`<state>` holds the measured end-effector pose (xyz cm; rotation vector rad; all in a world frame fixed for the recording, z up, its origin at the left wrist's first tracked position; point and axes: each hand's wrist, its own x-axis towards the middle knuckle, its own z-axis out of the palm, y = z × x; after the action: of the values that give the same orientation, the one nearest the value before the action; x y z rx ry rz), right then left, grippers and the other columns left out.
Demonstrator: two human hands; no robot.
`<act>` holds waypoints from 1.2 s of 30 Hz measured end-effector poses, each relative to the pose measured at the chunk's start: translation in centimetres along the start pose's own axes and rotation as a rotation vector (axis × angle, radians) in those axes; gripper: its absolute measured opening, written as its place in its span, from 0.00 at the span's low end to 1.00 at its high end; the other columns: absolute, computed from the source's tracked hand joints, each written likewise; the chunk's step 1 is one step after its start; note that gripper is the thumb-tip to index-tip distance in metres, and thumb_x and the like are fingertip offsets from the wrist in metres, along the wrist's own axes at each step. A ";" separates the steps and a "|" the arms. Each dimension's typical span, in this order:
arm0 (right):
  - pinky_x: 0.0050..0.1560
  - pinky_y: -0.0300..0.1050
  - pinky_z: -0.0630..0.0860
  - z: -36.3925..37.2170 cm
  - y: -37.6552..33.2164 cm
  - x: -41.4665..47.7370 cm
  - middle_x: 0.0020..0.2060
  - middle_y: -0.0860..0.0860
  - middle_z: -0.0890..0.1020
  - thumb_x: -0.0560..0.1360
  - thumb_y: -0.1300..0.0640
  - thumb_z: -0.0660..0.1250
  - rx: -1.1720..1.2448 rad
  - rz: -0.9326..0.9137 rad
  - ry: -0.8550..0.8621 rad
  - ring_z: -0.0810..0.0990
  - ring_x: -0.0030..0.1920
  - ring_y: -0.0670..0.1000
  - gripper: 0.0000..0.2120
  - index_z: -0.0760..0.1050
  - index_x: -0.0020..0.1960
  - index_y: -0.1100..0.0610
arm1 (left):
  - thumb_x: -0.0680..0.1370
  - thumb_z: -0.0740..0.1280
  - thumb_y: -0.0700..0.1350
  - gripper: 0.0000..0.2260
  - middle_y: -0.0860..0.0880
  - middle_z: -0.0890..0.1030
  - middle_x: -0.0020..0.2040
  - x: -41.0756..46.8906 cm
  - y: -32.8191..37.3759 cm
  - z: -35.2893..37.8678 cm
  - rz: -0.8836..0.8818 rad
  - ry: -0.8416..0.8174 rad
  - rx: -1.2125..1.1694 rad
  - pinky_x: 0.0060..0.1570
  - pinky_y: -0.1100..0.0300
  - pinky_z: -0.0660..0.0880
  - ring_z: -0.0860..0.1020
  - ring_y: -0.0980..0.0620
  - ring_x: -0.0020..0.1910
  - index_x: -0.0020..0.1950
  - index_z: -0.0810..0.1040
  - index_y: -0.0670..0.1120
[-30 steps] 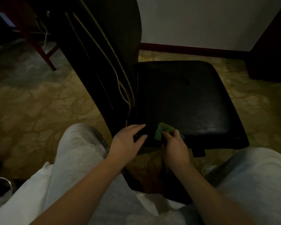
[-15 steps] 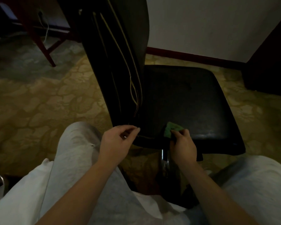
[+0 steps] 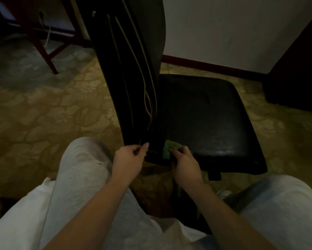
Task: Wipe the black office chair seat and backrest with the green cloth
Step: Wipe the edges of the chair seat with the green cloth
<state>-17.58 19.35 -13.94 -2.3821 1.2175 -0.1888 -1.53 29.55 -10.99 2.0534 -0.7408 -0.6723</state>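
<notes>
Cloth: our right hand (image 3: 185,164) grips the green cloth (image 3: 170,147), bunched on the near corner of the seat (image 3: 205,120), just beside the foot of the backrest (image 3: 133,60).
Left hand (image 3: 130,157): curled at the backrest's lower edge; we cannot tell whether it pinches the edge or only touches it.
Seat: we judge wiping is under way at this corner, with the far area left.
Backrest: we judge it not yet wiped.
</notes>
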 end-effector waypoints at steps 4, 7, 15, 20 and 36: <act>0.47 0.49 0.79 -1.1 2.1 0.7 0.58 0.51 0.70 0.78 0.56 0.62 -0.004 0.072 0.130 0.78 0.50 0.53 0.19 0.73 0.69 0.51 | 0.79 0.66 0.59 0.12 0.49 0.84 0.36 0.3 0.0 0.4 0.012 -0.029 0.013 0.41 0.45 0.81 0.83 0.51 0.36 0.42 0.82 0.55; 0.46 0.47 0.78 -1.2 2.4 0.6 0.58 0.51 0.70 0.79 0.55 0.61 -0.030 0.141 0.119 0.78 0.50 0.53 0.19 0.73 0.69 0.51 | 0.79 0.66 0.58 0.11 0.49 0.84 0.37 0.4 0.0 0.7 0.044 -0.041 0.026 0.39 0.45 0.80 0.82 0.52 0.35 0.44 0.83 0.53; 0.52 0.47 0.75 1.0 -1.3 0.1 0.63 0.52 0.68 0.80 0.57 0.60 -0.044 0.040 0.014 0.76 0.57 0.54 0.22 0.67 0.74 0.51 | 0.80 0.65 0.57 0.13 0.55 0.83 0.41 1.4 0.1 1.8 0.048 -0.104 0.059 0.37 0.62 0.78 0.80 0.59 0.38 0.50 0.83 0.50; 0.49 0.44 0.75 0.4 -0.8 0.8 0.61 0.51 0.69 0.79 0.57 0.62 -0.047 -0.069 -0.005 0.76 0.55 0.53 0.21 0.70 0.72 0.49 | 0.82 0.62 0.55 0.10 0.59 0.80 0.46 2.2 0.4 2.4 0.057 -0.112 -0.008 0.42 0.70 0.71 0.78 0.64 0.46 0.57 0.81 0.54; 0.47 0.44 0.76 1.5 -2.4 1.1 0.60 0.51 0.71 0.78 0.56 0.64 -0.045 -0.083 -0.008 0.77 0.53 0.53 0.21 0.72 0.70 0.51 | 0.85 0.55 0.50 0.13 0.56 0.79 0.51 4.2 1.4 3.3 0.009 -0.125 0.003 0.57 0.59 0.74 0.77 0.56 0.54 0.62 0.78 0.54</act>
<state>-14.64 20.22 -14.27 -2.4724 1.1315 -0.1798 -1.25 24.21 -12.35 2.0241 -0.8221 -0.8000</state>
